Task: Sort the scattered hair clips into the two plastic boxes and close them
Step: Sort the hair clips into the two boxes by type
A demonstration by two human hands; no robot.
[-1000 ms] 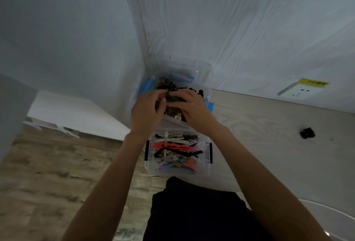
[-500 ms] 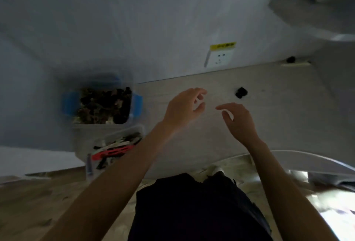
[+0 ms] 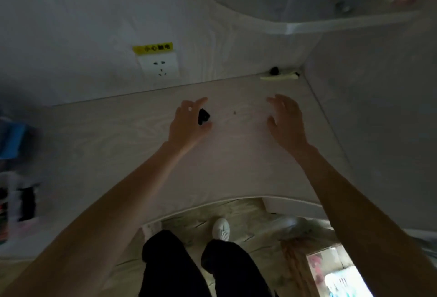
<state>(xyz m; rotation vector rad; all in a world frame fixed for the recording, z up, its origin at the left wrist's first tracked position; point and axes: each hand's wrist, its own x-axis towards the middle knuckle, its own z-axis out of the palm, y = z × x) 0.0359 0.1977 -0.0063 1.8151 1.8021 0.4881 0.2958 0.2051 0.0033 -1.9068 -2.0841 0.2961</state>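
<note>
While both arms reach forward over the pale wood-grain bench [image 3: 118, 135], the left hand [image 3: 186, 122] sits at the middle of the frame with its fingers and thumb curved around a small black hair clip [image 3: 203, 116]. The clip lies on the bench between forefinger and thumb; whether they already pinch it or only bracket it cannot be told from this view. The right hand [image 3: 287, 121] hovers to the right of centre, fingers spread and loosely bent, holding nothing, well apart from the clip.

At the far left edge of the frame, blurred, stand the two plastic boxes [image 3: 14, 202]: a blue latch [image 3: 15, 140] shows on the upper one, and dark and coloured shapes show through the clear wall of the lower one. Their lids cannot be made out.

A second small dark clip [image 3: 274, 71] rests in the far corner of the bench, right of centre in the upper frame, touching a pale long object [image 3: 280, 77] lying along the wall. A white wall socket [image 3: 159, 67] with a yellow label [image 3: 152, 48] above it sits on the wall in the upper middle. Along the bottom of the frame are dark trouser legs [image 3: 170, 270] and a white shoe [image 3: 221, 229] on the floor.
</note>
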